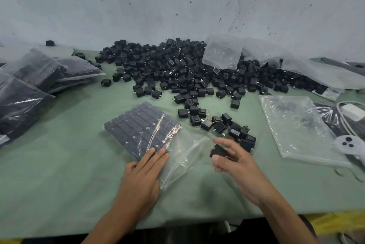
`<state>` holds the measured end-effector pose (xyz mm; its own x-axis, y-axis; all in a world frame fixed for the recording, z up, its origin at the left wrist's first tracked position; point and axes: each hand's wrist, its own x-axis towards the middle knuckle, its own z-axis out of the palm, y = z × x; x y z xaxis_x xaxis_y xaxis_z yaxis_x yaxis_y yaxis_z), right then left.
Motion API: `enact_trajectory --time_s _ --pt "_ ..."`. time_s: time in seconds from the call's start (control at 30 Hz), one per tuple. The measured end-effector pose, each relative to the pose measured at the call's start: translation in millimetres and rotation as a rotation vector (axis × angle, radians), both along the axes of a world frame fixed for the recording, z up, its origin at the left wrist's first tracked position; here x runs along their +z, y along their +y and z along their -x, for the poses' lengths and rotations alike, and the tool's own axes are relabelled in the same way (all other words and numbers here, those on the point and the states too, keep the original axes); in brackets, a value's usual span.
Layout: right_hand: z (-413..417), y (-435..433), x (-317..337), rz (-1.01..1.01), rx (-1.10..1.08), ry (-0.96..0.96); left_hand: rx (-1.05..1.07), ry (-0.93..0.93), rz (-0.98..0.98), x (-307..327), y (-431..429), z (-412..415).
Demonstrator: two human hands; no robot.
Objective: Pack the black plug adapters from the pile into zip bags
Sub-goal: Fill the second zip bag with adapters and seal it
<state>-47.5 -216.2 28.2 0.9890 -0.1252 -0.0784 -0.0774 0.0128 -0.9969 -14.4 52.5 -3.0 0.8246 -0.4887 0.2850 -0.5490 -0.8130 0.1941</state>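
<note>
**Plug adapters (pixel 177 66) packed in flat rows, with one more at the bag's mouth**

Plug adapters lay heaped against the wall at the far side of the green table cover (pixel 69 164), and a loose cluster (pixel 227 125) trailed toward the person. A zip bag (pixel 142 131) lay in front, mostly filled with adapters in tight, flat rows. Its slack, unfilled end pointed to the near right.

The left hand (pixel 142 172) rested flat on the bag's near corner, fingers straight and together, pressing the film down. The right hand (pixel 235 160) pinched a single adapter (pixel 218 151) between thumb and fingers, just beside that slack end.

The step in hand looked to be sliding this adapter into the next free place. Doing it well probably meant holding the packed rows steady under the left palm while letting the top film lift enough to open the mouth. The adapter would best go in turned the same way as its neighbours, prongs clear of the plastic so nothing snagged. A strip of film should stay empty for the zip to close.

No brand or wording could be read. Pale marks showed on some adapter faces — too small to make out. The filled bags (pixel 29 77) on the left and the empty bags (pixel 296 125) on the right showed no legible print.
</note>
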Motion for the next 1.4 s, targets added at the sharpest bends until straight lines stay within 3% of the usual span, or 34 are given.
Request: enact_trajectory --time_s 0.23,0.4,0.47,0.67,0.93,1.4 --pt "13 31 -22 0.170 0.121 0.139 -0.003 0.003 -0.005 0 1 1" --pt "-8 59 -17 0.303 0.142 0.024 -0.016 0.016 -0.024 2 1 1" --pt "-20 70 -19 0.269 0.080 0.014 -0.019 0.023 -0.014 1 2 1" --pt "-49 96 -23 -0.154 -0.066 0.113 -0.037 0.054 -0.023 -1 4 -1" --pt "-57 108 -24 -0.041 -0.057 0.100 -0.044 0.025 -0.015 -1 3 -1" --pt "-66 106 -34 -0.021 -0.054 0.146 -0.070 -0.020 -0.057 -8 4 -3"
